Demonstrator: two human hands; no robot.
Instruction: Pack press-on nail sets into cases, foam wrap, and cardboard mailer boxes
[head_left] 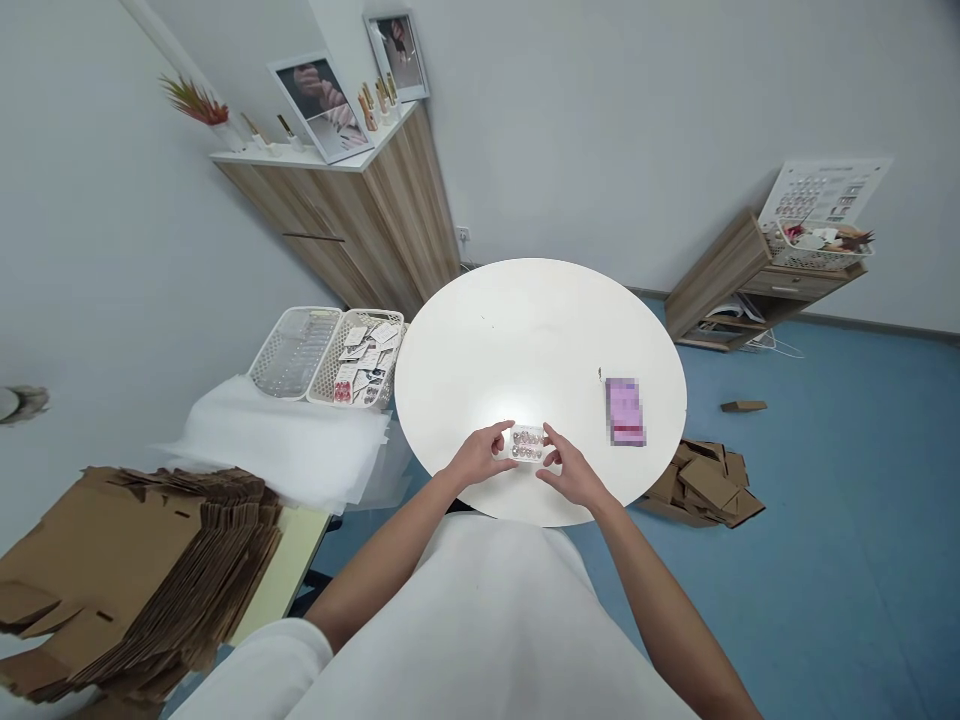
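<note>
1 head-worn wide view, forward and down, close above left hand (480, 458) and right hand (574, 472) at a round table (540, 330)

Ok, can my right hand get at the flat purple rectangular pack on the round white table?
Probably yes: the flat purple rectangular pack lies just beyond the right hand, only bare white tabletop between them, though that hand now helps hold the small clear plastic case.

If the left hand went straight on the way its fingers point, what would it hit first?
The left hand would meet the small clear pack first; its fingertips seem to be touching it. Just beyond is the right hand, holding the pack's other end.
</note>
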